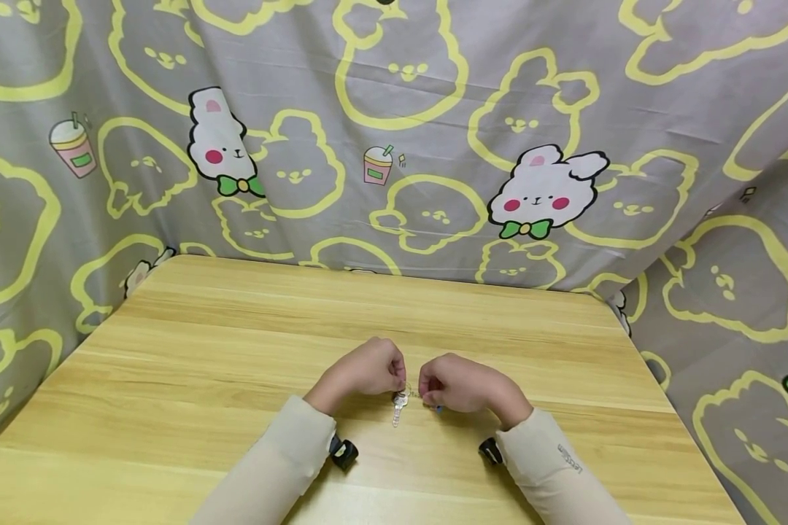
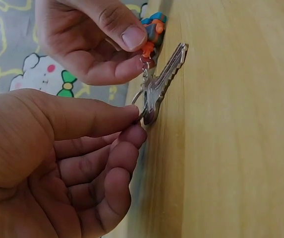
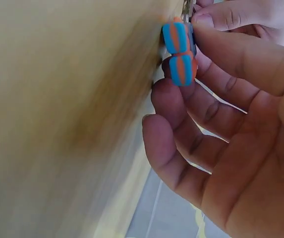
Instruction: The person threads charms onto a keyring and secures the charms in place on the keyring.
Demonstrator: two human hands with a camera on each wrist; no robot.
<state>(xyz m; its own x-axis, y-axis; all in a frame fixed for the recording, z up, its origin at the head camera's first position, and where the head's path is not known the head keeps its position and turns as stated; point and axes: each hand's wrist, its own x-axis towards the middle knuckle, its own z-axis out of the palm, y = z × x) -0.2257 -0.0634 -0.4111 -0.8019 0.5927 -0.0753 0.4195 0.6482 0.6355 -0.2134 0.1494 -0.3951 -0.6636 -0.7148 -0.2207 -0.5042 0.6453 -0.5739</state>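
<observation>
My left hand [image 1: 371,368] pinches a metal key ring [image 2: 135,98] between thumb and index finger. From the ring a silver toothed key [image 2: 165,82] hangs just off the wooden surface, pointing toward me in the head view. A short chain [image 2: 145,74] links the ring to a small blue, orange and grey keychain charm [image 3: 181,54]. The thumb and fingers of my right hand [image 1: 462,383] grip this charm, partly covering it. Its blue blocks with orange stripes show in the right wrist view. The two hands are close together, with the chain between them.
A light wood table [image 1: 190,437] lies under both hands. Behind it and along its sides hangs a grey curtain [image 1: 433,153] with yellow cartoon outlines. Black wrist devices [image 1: 345,454] sit at both sleeve cuffs.
</observation>
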